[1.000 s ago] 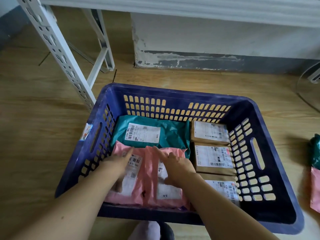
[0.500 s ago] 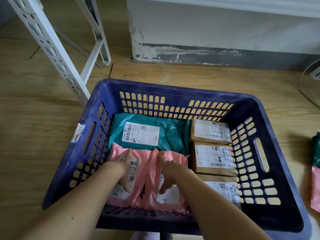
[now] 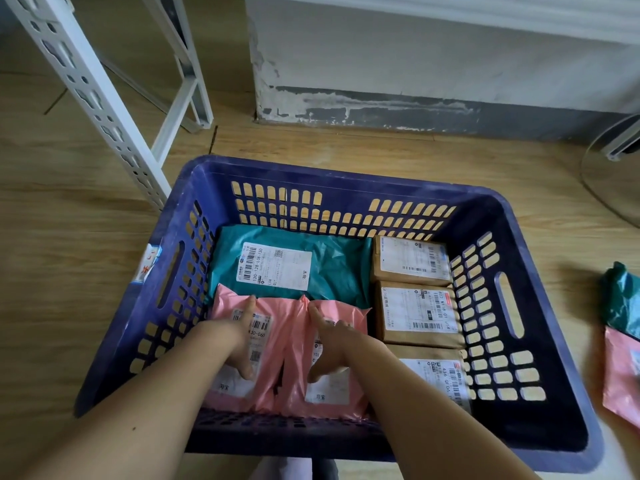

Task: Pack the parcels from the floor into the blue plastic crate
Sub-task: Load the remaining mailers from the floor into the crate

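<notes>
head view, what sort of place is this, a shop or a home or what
Likely a parcel storeroom or pickup point: labelled courier parcels packed in a blue plastic crate, with a white slotted shelving frame beside it.

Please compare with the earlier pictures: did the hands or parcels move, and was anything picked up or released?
Almost nothing changed. The left hand stays flat on the left pink parcel, the right hand on the right pink parcel; nothing was gripped or released. The teal parcel, brown boxes and blue crate lie as before; only the camera shifted a little.
</notes>
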Tool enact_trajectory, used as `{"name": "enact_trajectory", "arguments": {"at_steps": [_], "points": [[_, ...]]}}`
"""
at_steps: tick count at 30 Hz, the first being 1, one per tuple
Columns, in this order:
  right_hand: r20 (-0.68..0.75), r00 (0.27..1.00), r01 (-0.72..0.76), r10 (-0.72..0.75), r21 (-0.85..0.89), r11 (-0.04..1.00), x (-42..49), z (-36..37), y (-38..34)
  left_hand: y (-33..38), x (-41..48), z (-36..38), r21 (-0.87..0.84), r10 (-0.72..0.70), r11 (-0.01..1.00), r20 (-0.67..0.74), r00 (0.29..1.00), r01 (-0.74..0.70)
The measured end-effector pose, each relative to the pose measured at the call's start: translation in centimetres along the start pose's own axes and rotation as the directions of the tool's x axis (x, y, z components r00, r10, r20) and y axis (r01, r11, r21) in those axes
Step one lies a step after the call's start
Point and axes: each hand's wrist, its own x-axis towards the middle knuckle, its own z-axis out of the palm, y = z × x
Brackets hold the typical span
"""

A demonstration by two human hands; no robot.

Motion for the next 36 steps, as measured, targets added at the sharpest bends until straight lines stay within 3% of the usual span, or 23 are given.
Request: {"name": "enact_trajectory", "arguments": {"at_steps": [5,9,13,17,27,36], "points": [[-0.005,0.997,0.080,-0.080,0.100,0.992,-2.2,-1.2,0.7,-0.4,-0.6,-0.3,0.016,0.034,0.999,-0.046,0.998,-0.034],[-0.105,0.983,0.161,-0.151,0.099,0.982,-5.5,-4.0,0.8,0.1,-2.5,-1.6,0.023,0.088,0.996,-0.173,0.981,-0.085],[-0.216,0.971,0.126,-0.104,0.091,0.988,-9.2,-6.6,1.6,1.9,-5.7,-3.5,0.169,0.147,0.980,-0.243,0.959,-0.107],[-0.300,0.953,0.068,-0.047,0.061,0.996,-14.0,-8.9,3.1,4.4,-8.9,-5.1,0.164,0.226,0.969,-0.307,0.924,-0.183],[-0.493,0.865,-0.017,0.094,0.159,0.987,-26.0,-9.5,7.8,11.9,-20.1,-7.8,0.185,0.498,0.863,-0.463,0.733,-0.469],[-0.593,0.737,-0.024,0.325,0.458,0.889,-33.4,-6.2,14.5,20.1,-28.3,-6.4,0.358,0.664,0.736,-0.551,0.506,-0.575]]}}
